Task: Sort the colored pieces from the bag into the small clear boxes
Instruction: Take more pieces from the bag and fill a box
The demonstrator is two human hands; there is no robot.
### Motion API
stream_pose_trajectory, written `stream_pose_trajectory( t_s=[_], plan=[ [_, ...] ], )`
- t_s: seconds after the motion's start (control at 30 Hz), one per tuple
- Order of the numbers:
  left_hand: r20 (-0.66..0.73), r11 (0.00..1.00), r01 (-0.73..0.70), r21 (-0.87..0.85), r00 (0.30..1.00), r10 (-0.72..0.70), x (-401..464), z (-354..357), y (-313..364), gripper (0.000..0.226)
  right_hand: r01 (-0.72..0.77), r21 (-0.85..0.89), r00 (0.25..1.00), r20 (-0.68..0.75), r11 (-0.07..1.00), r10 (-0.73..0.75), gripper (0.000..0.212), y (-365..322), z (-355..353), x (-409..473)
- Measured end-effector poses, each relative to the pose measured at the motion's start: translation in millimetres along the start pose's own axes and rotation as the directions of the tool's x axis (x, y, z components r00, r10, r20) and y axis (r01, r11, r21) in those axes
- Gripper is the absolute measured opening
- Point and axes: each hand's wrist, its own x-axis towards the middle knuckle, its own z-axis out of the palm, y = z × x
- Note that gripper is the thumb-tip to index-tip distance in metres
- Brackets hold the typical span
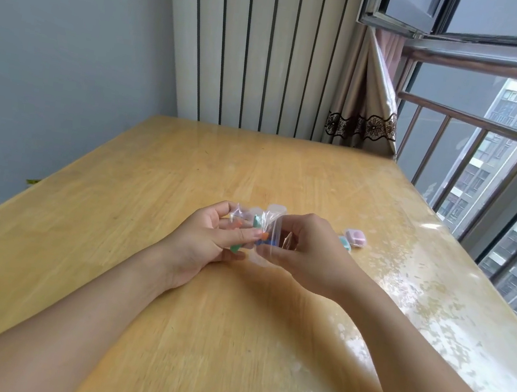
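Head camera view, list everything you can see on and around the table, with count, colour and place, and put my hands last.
Table: one, light wood, fills the middle of the view.
Bag: one, clear plastic, held between both hands above the table.
Pieces: several, green, orange and blue, inside the bag; exact count unclear.
Small boxes: at least two, clear with pink and teal contents, on the table right of the hands; another partly hidden behind the bag.
Curtain: one, beige with dark lace band, far right corner.
Window railing: metal, right side.
Left hand: gripping the bag.
Right hand: pinching the bag.
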Motion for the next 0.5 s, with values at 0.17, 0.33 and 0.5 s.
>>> stream_pose_trajectory(
  t_s=[0.17,0.33,0.5],
  plan=[
    [-0.005,0.999,-0.029,-0.016,1.000,0.029,1.7,-1.3,2.2,0.026,0.027,0.069,0.999,-0.021,0.997,-0.026,0.014,0.3,-4.9,0.1],
    [-0.010,0.998,-0.019,-0.060,1.000,0.019,1.3,-3.0,3.0,0.022,-0.032,0.234,0.999,0.000,0.972,0.033,0.011,0.2,-11.2,0.0],
    [0.057,0.999,0.017,-0.038,0.998,-0.015,-2.7,-1.9,8.6,0.046,-0.021,0.159,1.000,0.002,0.987,0.021,0.007,-0.7,-8.2,-1.9]
  ],
)
